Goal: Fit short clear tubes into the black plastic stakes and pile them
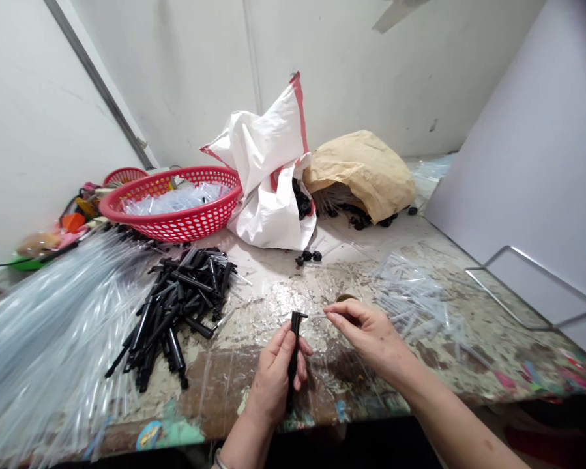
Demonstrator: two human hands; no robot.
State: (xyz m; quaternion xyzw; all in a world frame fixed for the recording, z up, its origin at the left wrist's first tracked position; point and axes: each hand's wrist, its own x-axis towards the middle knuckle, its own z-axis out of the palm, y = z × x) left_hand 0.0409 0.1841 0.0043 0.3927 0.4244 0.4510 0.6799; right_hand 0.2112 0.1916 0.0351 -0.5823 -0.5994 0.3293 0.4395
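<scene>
My left hand (276, 371) is wrapped round a black plastic tube-shaped part (293, 355), held upright with a short spout sticking out to the right at its top. Between thumb and fingertips, my right hand (358, 322) pinches a short thin clear plastic tube (316, 316). The clear tube points left, with its end at the black spout; I cannot tell whether it is pushed on. To the left lies a heap of similar black parts (175, 306), some with clear tubes on them. A loose pile of short clear tubes (414, 299) lies right of my right hand.
Long clear tubes (43, 332) spread over the table's left side. Behind stand a red basket (190, 225) of clear pieces, a white sack (268, 169) and a brown paper bag (366, 169), both with black parts. A metal wire stand (512, 319) is at right.
</scene>
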